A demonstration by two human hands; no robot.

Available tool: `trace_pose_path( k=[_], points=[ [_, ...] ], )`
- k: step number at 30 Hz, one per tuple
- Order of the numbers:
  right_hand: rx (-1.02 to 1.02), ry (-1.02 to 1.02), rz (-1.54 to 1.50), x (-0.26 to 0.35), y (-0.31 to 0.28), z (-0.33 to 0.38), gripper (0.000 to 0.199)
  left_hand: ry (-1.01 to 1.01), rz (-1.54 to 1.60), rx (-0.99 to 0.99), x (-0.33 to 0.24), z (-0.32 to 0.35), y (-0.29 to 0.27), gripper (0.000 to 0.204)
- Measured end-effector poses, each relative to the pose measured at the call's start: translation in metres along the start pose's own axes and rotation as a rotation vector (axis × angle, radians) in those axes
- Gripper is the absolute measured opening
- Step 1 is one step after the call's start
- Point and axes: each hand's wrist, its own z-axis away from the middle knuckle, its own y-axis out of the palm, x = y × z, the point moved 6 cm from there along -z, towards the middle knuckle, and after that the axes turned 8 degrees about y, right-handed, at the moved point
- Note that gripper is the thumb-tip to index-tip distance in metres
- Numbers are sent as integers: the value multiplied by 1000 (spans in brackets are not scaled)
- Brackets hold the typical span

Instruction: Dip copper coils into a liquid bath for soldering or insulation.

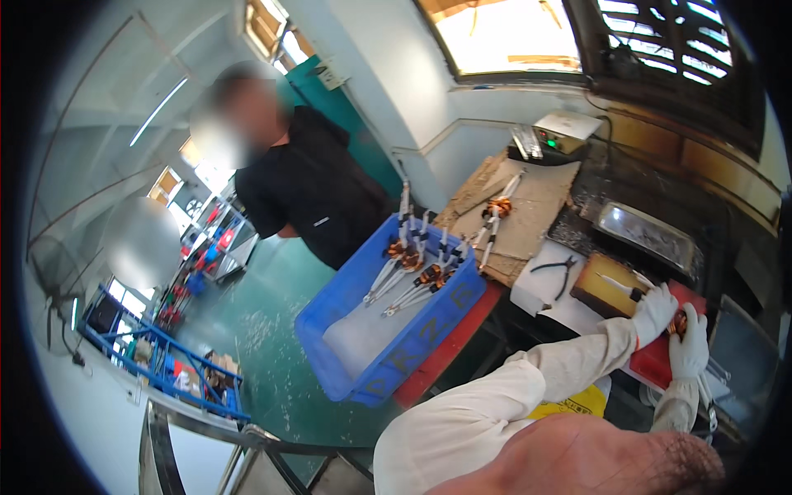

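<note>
At the right, both of my white-gloved hands are closed round a small copper-wire coil (678,322) above a red surface (652,363). My left hand (656,313) grips it from the left, beside a lead with white and black sleeving (620,285). My right hand (690,342) wraps the coil's right side, and other white leads hang below that hand. The gloves hide much of the coil. Just beyond my left hand lies a yellow block with brown sides (601,287). Pliers with dark handles (561,276) rest on white paper left of it.
A shiny metal tray (648,235) stands behind the block. Another coil (497,208) lies on cardboard (536,198), near a box with a green light (569,130). Several coils lie in a blue crate (330,371). A person in black (305,181) stands beyond it.
</note>
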Motion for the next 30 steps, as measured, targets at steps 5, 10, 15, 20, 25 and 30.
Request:
trace_pose_path(
  k=[5,10,15,20,25,30],
  points=[
    [8,1,18,-6,9,4,65,19,-1,63,-1,4,15,21],
    [31,5,-10,-6,9,1,66,51,-38,35,-2,3,18,22],
    [14,-12,5,-6,11,-1,66,35,0,-16,3,1,19,21],
    [156,114,17,-22,18,2,71,63,-2,2,-4,3,13,18],
    [28,-3,-39,-9,12,0,69,35,-12,32,1,1,15,15],
    [29,14,-17,-10,11,1,68,16,11,49,0,1,17,15]
  ],
)
